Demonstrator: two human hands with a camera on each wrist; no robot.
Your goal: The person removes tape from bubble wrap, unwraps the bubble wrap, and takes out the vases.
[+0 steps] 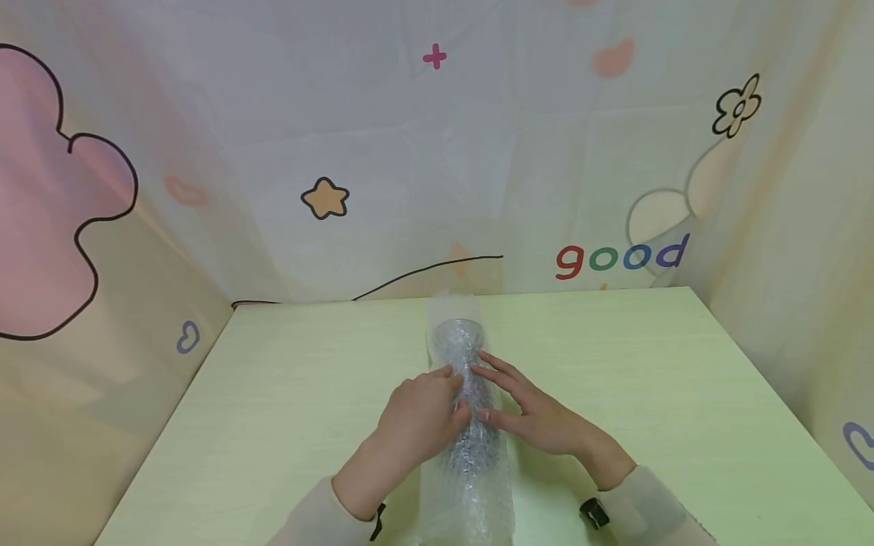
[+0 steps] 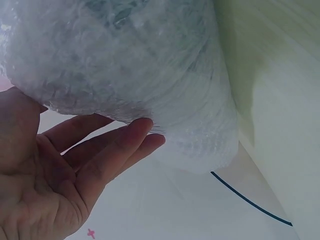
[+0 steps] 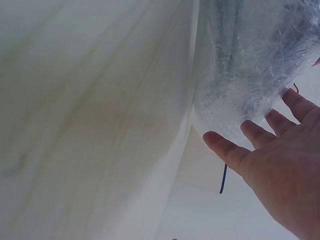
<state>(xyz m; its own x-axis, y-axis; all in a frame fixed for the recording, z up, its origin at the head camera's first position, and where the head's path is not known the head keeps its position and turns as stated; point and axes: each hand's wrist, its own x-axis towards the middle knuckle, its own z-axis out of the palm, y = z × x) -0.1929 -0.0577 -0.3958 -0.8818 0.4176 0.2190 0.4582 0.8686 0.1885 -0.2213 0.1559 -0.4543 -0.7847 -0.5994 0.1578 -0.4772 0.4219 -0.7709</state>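
Midway across the table (image 1: 287, 394) lies the bubble-wrapped bundle (image 1: 470, 455); the left hand (image 1: 423, 409) touches it with loosely bent fingers, the right hand (image 1: 539, 417) with fingers spread; uneven pushing could roll this rounded bundle toward the table's side edge

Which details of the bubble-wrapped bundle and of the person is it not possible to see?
Head view: what the bubble wrap contains, blurred by its layers.
Head view: the underside of the bubble wrap, hidden by its upper side.
Head view: the upper ends of the sleeves, cut off by the bottom edge.
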